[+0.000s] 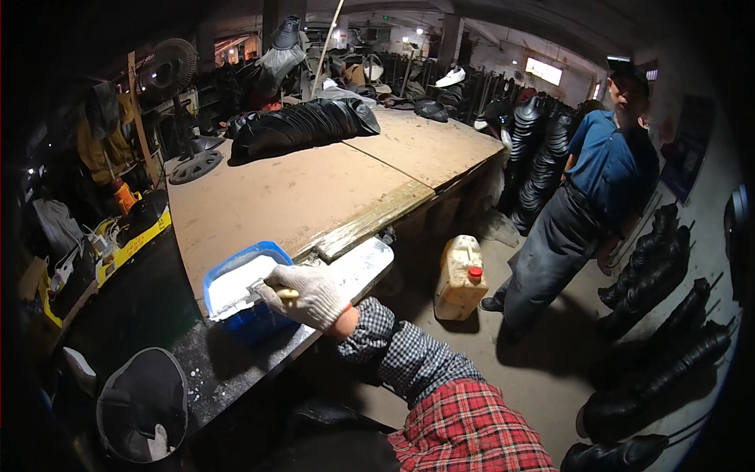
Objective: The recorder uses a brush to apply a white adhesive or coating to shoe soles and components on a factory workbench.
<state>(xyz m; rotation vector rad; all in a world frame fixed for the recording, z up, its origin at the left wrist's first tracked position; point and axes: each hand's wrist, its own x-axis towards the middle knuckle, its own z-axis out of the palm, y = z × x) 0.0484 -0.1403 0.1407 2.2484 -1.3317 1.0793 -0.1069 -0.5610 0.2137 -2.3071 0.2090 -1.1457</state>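
A white knitted glove covers my right hand [311, 295], which is closed around the short wooden handle of a brush [287, 293]. The brush's head lies at the near rim of a blue plastic tub [271, 249], over the white paste-like liquid [236, 283] inside it. At the lower left, a dark, curved sheet piece [141, 393] with a pale edge stands up, probably a shoe part. My left hand [160, 444] shows only as a light gloved thumb against that piece; its other fingers are mostly hidden.
A brown-topped table [291, 197] bears a row of stacked black pieces [307, 130]. A fan [169, 67] stands left. On the floor sits a whitish jug [462, 279] with a red cap. A person [602, 173] in blue stands right, near black boot-shaped pieces [661, 377] along the wall.
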